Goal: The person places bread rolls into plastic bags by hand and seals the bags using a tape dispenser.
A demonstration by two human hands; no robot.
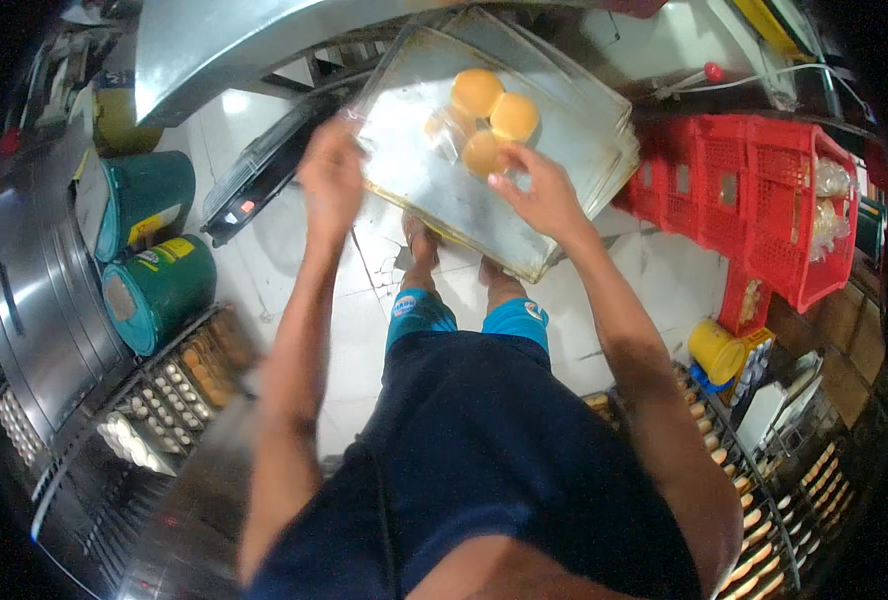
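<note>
Several round golden-brown buns (515, 118) sit close together on a metal baking tray (421, 191), which rests on more stacked trays. A clear plastic wrapper (451, 139) lies over the left part of the group and partly covers a bun. My right hand (540, 189) is at the nearest bun (480, 155), its thumb and forefinger curved around the right edge. Whether they grip that bun is unclear. Beyond the tray's left edge, my left hand (331, 169) is raised and blurred. A glint of clear film shows by its fingertips, but its hold cannot be made out.
Red plastic crates (774, 199) holding bagged goods stand at the right. Green drums (160, 289) and egg trays (170, 401) are on the left. A black fan-like appliance (264, 169) stands on the tiled floor. Racks of bread (755, 525) fill the lower right.
</note>
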